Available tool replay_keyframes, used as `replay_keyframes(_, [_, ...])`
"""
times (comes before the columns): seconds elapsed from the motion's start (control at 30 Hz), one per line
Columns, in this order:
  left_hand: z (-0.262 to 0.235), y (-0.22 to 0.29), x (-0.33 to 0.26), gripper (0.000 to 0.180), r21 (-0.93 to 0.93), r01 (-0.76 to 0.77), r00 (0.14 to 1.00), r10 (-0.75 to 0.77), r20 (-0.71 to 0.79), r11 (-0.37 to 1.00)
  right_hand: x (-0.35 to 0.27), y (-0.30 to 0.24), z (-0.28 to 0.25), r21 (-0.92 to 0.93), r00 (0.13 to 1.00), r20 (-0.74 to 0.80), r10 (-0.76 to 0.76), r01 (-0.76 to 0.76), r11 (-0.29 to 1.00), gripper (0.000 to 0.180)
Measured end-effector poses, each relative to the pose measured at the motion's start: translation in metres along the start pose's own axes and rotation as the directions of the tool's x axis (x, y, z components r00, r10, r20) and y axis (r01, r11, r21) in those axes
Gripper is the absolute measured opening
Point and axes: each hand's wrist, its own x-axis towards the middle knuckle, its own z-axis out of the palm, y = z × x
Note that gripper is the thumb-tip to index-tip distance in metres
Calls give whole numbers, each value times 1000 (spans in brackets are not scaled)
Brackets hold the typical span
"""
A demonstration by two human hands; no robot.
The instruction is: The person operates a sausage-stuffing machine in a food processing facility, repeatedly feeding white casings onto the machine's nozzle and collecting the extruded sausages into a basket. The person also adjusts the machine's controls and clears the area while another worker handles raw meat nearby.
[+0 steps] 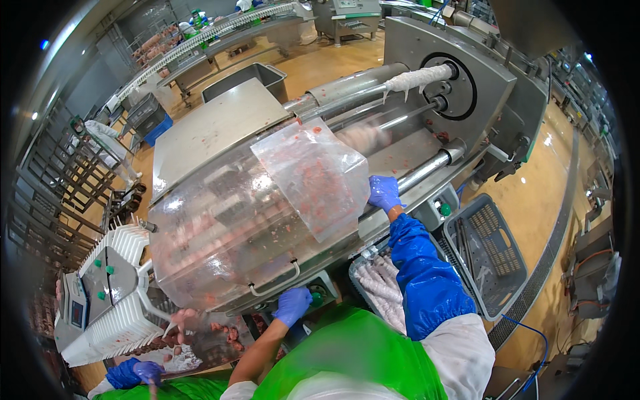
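Blue-gloved right hand (pixel 385 193) on machine rail (pixel 423 171), left hand (pixel 292 305) at clear guard (pixel 220 233) edge

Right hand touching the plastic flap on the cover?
Touching. Head view: the right hand grips the plastic flap at its right edge, fingers overlapping it.

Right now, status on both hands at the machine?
Left hand on green button under clear guard. Right hand on steel roller. Co-worker's hand lower left, clear of both.
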Motion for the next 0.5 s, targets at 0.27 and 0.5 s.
replay_keyframes(0.27, [-10, -11, 6, 17, -39, -141, 986, 144, 81, 989, -2, -1, 0, 6, 999, -34, 3, -3, 1000, 18])
replay_keyframes(0.5, [-16, -8, 4, 19, -23, -167, 983, 168, 69, 986, -2, 0, 2, 39, 999, -54, 6, -4, 999, 20])
